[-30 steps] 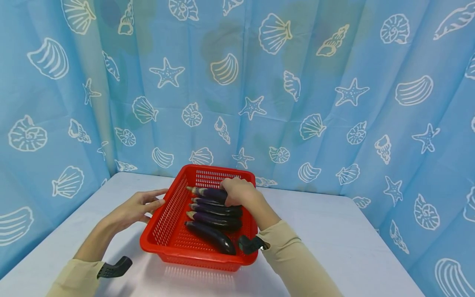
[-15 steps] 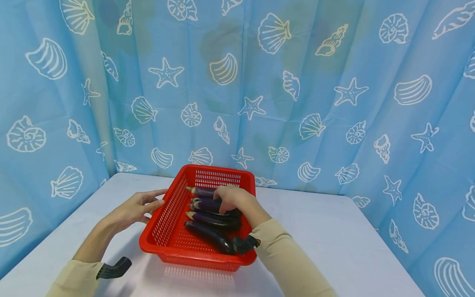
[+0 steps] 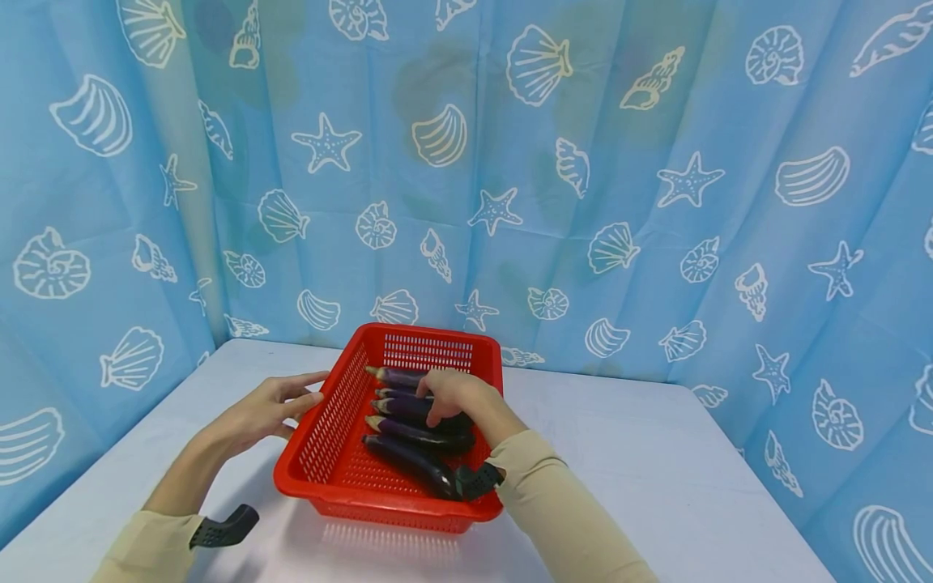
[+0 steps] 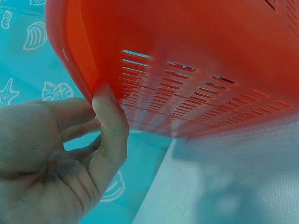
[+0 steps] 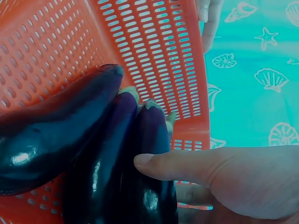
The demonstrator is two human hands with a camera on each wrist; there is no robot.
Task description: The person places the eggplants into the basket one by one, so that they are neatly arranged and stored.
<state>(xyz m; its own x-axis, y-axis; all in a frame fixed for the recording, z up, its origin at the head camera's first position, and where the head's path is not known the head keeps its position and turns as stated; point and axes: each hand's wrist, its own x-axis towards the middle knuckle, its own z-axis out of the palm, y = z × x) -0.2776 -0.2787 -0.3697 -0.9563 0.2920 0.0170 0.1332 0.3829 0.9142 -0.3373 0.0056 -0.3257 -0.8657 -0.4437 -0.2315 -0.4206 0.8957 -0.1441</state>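
A red perforated plastic basket (image 3: 386,505) stands on the table with several dark purple eggplants lying side by side in it. My right hand (image 3: 462,395) reaches inside and holds a middle eggplant (image 3: 399,407), its thumb on the near side and its fingers on the far side. In the right wrist view that eggplant (image 5: 149,130) lies against another eggplant (image 5: 105,149), with the nearest eggplant (image 5: 60,126) angled away at the left. My left hand (image 3: 262,411) grips the basket's left rim; the left wrist view shows the thumb (image 4: 112,123) against the outer wall.
White cloth covers the table (image 3: 619,470) on both sides of the basket. A blue curtain (image 3: 568,202) with white shell and starfish prints hangs close behind the table and along its sides. A black wrist mount (image 3: 226,526) sticks out from the left sleeve.
My right hand has moved from the farthest eggplant toward me to a middle one. That eggplant, lifted slightly half a second ago, now lies lower among the others. My left hand has stayed on the rim.
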